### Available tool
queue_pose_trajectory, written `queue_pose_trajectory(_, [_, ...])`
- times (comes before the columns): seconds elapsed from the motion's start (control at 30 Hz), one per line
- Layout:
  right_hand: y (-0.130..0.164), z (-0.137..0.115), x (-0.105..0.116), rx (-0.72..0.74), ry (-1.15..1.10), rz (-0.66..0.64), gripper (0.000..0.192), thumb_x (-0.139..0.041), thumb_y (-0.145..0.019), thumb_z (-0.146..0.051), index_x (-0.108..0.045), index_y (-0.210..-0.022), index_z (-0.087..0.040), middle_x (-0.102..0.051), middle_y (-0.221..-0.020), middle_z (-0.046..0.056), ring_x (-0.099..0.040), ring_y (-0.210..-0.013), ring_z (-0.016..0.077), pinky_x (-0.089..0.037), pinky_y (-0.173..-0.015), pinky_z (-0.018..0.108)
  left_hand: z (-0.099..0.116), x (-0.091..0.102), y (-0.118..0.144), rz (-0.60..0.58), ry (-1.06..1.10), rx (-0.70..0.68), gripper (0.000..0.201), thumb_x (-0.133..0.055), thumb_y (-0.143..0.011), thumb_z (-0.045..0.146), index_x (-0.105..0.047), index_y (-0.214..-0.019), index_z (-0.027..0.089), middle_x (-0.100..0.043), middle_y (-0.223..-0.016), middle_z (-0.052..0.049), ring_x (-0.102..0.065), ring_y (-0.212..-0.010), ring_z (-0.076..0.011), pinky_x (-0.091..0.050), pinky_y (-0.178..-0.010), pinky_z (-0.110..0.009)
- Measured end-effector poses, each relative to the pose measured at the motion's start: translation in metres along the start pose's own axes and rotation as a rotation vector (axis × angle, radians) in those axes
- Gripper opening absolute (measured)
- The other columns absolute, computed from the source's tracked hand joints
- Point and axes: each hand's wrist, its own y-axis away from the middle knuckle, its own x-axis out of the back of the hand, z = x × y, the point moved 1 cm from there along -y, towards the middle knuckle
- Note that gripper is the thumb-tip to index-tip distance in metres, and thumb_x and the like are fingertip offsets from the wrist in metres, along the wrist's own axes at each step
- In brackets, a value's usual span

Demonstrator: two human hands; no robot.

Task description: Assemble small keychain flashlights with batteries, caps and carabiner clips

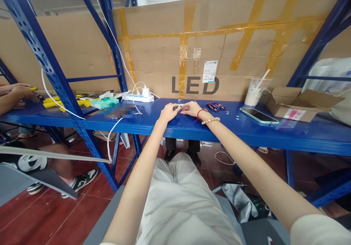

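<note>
Over the blue shelf top, my left hand (168, 112) and my right hand (192, 109) meet almost fingertip to fingertip. Both are closed in a pinch around something small and pale, too tiny to name. A red cord and a beaded bracelet circle my right wrist. Just right of that hand lies a little pile of red and dark blue pieces (216, 107), whose kind I cannot make out. Several small white discs (237, 117) are scattered on the surface beyond the pile.
To the right are a phone (259, 116), a plastic cup with a straw (255, 92) and an open cardboard box (292, 104). At left stand a white power strip (138, 97) with cables and a green packet (104, 102). Another person's hands (20, 90) are far left.
</note>
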Motion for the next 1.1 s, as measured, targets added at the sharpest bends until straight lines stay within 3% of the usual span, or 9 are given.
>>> queue_pose_trajectory(0.3, [0.001, -0.004, 0.001, 0.017, 0.088, -0.042, 0.019, -0.063, -0.077, -0.021, -0.068, -0.094, -0.015, -0.069, -0.092, 0.005, -0.063, -0.079, 0.0151, -0.047, -0.072, 0.023, -0.001, 0.000, 0.000, -0.069, -0.021, -0.059, 0.036, -0.041, -0.085, 0.044, -0.067, -0.099, 0.024, -0.064, -0.093, -0.005, -0.056, -0.087, -0.0197, -0.043, -0.076, -0.028])
queue_pose_trajectory(0.67, [0.000, 0.001, 0.001, -0.018, 0.054, 0.015, 0.019, -0.070, -0.070, -0.023, -0.071, -0.088, -0.017, -0.070, -0.085, 0.005, -0.064, -0.077, 0.0167, -0.050, -0.071, 0.024, 0.003, 0.004, 0.003, -0.087, -0.010, -0.034, 0.036, -0.040, -0.084, 0.046, -0.067, -0.088, 0.022, -0.066, -0.089, -0.005, -0.058, -0.085, -0.0210, -0.044, -0.073, -0.029])
queue_pose_trajectory(0.87, [-0.002, 0.006, -0.001, 0.050, 0.017, 0.004, 0.013, -0.069, -0.071, -0.023, -0.073, -0.083, -0.018, -0.071, -0.083, 0.004, -0.065, -0.075, 0.0161, -0.050, -0.071, 0.023, 0.002, 0.003, 0.002, -0.052, 0.023, -0.035, 0.033, -0.043, -0.083, 0.043, -0.064, -0.093, 0.021, -0.066, -0.090, -0.004, -0.058, -0.086, -0.0192, -0.043, -0.075, -0.028])
queue_pose_trajectory(1.1, [-0.001, 0.004, 0.003, 0.048, 0.053, 0.045, 0.021, -0.073, -0.065, -0.035, -0.073, -0.078, -0.018, -0.070, -0.076, 0.004, -0.064, -0.070, 0.0166, -0.049, -0.062, 0.023, 0.001, 0.003, 0.002, -0.026, 0.015, -0.035, 0.037, -0.046, -0.079, 0.051, -0.063, -0.086, 0.019, -0.064, -0.082, -0.004, -0.057, -0.075, -0.0174, -0.042, -0.067, -0.026])
